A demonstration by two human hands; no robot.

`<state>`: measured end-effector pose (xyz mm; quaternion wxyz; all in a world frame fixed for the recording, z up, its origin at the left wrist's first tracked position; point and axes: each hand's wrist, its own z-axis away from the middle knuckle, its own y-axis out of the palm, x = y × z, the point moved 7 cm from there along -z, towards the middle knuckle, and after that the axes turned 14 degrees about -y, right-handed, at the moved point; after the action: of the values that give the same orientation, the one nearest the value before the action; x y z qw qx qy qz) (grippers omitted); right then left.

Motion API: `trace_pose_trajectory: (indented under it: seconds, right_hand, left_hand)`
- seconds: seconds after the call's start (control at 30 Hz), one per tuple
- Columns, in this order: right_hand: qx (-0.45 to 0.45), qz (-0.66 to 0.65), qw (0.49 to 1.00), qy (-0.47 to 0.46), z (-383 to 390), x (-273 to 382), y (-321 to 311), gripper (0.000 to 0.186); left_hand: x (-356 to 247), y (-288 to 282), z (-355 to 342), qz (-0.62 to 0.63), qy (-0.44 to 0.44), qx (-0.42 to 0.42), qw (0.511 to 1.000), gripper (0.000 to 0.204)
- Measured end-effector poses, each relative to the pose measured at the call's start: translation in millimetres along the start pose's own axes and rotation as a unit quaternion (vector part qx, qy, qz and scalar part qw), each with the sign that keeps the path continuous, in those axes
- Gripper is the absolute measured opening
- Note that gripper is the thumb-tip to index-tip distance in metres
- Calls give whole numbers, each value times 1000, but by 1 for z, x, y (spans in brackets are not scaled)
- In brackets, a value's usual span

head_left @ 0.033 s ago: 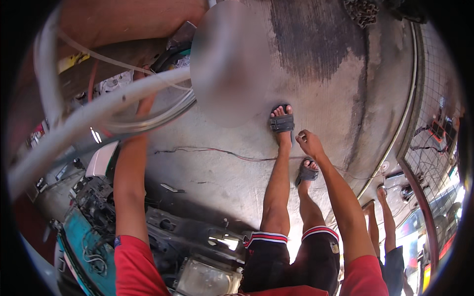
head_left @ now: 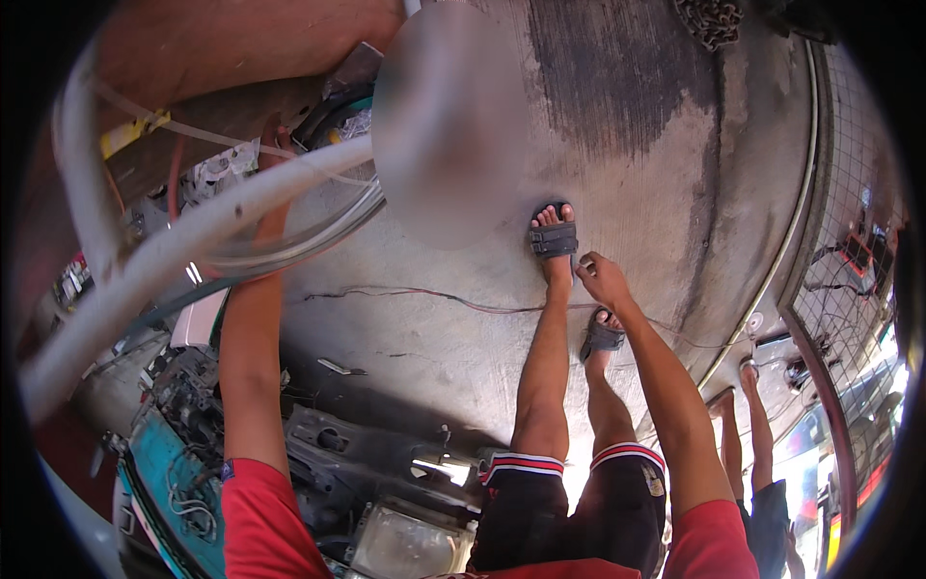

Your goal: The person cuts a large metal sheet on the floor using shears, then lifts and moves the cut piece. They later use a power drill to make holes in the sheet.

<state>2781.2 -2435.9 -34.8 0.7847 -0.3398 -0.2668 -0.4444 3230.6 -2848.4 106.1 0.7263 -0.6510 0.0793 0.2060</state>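
Observation:
My left arm reaches far forward, past a thick pale grey tube [head_left: 207, 207] that crosses in front of it. My left hand [head_left: 274, 145] is beyond this tube, near the lower edge of a reddish-brown panel [head_left: 251, 39]. Its fingers are small and partly hidden, so their grip does not show. Close by lies a curved bundle of clear and pale hoses [head_left: 333, 232]. My right hand [head_left: 605, 282] hangs over the concrete floor between my sandalled feet, its fingers curled in. Anything inside them is too small or hidden to make out.
A thin dark wire [head_left: 424, 295] runs across the concrete floor [head_left: 637, 193]. At lower left are greasy vehicle parts [head_left: 328, 439], a headlamp [head_left: 405, 540] and a teal panel [head_left: 178, 482]. Wire mesh [head_left: 849, 164] stands at right, another person's legs [head_left: 760, 425] nearby. A chain [head_left: 711, 21] lies far off.
The grey tube and the panel have shifted slightly in view. My left hand shows a little more clearly beyond the tube. My right hand has barely moved.

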Motion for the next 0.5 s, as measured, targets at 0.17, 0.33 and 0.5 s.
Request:
trace_pose_trajectory:
  seconds: [0.17, 0.33, 0.5]
  right_hand:
    - [6, -58, 998, 19, -20, 28, 24, 38]
    - [44, 9, 999, 12, -35, 39, 13, 41]
    - [67, 55, 995, 53, -46, 31, -16, 39]
  left_hand:
    - [28, 44, -16, 376, -487, 237, 752, 63]
    - [30, 52, -26, 363, -479, 222, 768, 46]
    - [35, 28, -31, 424, -380, 241, 786, 52]
